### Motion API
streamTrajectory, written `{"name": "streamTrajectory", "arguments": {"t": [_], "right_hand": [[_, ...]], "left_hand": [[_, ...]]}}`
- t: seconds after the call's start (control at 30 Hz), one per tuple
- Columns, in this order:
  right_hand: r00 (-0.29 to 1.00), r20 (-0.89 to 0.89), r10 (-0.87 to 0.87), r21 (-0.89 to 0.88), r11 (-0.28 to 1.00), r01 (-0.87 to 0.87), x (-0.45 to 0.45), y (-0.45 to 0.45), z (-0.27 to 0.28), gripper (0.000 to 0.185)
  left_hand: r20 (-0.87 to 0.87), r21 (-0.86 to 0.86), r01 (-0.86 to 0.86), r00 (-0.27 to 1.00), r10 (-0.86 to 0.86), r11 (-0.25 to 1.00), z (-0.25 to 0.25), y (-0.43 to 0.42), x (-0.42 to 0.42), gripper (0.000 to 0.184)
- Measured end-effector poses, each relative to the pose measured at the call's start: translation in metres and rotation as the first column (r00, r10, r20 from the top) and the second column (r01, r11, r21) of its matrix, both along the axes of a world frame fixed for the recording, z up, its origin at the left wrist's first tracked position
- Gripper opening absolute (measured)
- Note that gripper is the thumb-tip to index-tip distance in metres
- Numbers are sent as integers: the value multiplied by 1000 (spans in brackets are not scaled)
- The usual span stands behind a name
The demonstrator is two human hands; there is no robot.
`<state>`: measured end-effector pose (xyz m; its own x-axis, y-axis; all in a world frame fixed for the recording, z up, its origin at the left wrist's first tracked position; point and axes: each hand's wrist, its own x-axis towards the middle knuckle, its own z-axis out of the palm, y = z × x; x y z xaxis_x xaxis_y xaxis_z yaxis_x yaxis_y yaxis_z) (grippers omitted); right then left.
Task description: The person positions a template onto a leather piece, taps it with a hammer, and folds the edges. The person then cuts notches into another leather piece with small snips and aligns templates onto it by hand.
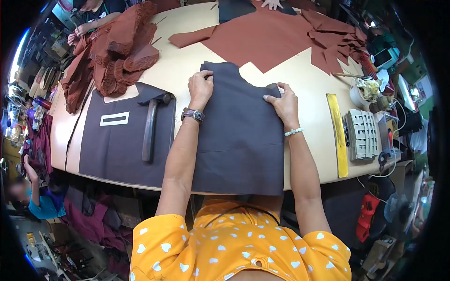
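A dark leather panel (239, 136) with neck and armhole cut-outs lies in front of me, its lower edge reaching past the table's near edge. My left hand (200, 90) is closed at its upper left edge, thumb and fingers by the border. At the upper right corner, my right hand (284, 105) pinches the panel, and that corner is slightly lifted. To the left lies a second dark panel (112, 150) bearing a white rectangular frame (114, 119). A hammer (150, 129) rests on it, head away from me.
Reddish-brown leather (262, 35) covers the far table, with a crumpled heap (117, 47) at left. On the right are a yellow ruler (337, 136), a stack of slotted pieces (362, 135) and a white bowl (360, 95). Other people work at the far side and left.
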<state>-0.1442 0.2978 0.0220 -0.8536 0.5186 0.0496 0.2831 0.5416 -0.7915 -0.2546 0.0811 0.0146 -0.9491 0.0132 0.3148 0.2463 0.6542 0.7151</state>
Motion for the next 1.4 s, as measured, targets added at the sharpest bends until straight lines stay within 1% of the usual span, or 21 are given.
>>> {"name": "streamTrajectory", "arguments": {"t": [0.1,0.2,0.3,0.33,0.4,0.5,0.53,0.6,0.7,0.93,1.03,1.2,1.33,1.4], "right_hand": [[999,45,1,125,992,-7,7,-13,20,56],[999,17,33,76,997,-34,3,-6,12,56],[997,-56,46,129,991,-38,0,-1,2,56],[997,-63,41,109,993,-34,-1,1,-2,57],[997,-76,32,68,997,-27,-2,3,-8,58],[996,-85,15,99,995,-7,-3,0,-7,58],[998,-68,7,113,994,1,-2,-1,-4,59],[999,-33,-11,143,990,16,1,-6,5,60],[1000,-20,-5,105,994,7,-2,-1,-2,62],[1000,-26,-17,128,992,20,2,-4,3,64],[1000,-5,-16,102,995,16,2,-4,3,63],[1000,16,-10,72,997,9,-2,0,-1,64],[1000,9,-24,100,995,23,0,-3,2,64],[1000,8,-27,102,994,26,-1,-1,0,64]], "left_hand": [[1,1,-10,1000,10,1000,-1,-3,-2,17],[-22,-5,-16,1000,16,1000,-3,-4,-2,18],[-66,-44,-34,997,31,998,-5,-5,-5,18],[-80,-61,-42,996,37,997,-6,-5,-6,18],[-67,-52,-40,997,37,998,-5,-7,-6,18],[-31,-46,-43,999,42,998,-5,-10,-8,21],[-15,-44,-44,999,43,998,-5,-11,-9,22],[-38,-42,-37,999,35,998,-8,-11,-10,22],[-66,-30,-32,997,30,999,-12,-12,-12,20],[-56,-29,-33,998,32,999,-9,-9,-11,19],[-13,-56,-22,1000,22,998,-7,-9,-12,24],[-26,-60,-28,999,26,998,-6,-10,-11,24],[-16,-45,-24,1000,23,999,-4,-10,-10,24],[-54,-48,-30,998,27,998,-8,-9,-12,21]]}}
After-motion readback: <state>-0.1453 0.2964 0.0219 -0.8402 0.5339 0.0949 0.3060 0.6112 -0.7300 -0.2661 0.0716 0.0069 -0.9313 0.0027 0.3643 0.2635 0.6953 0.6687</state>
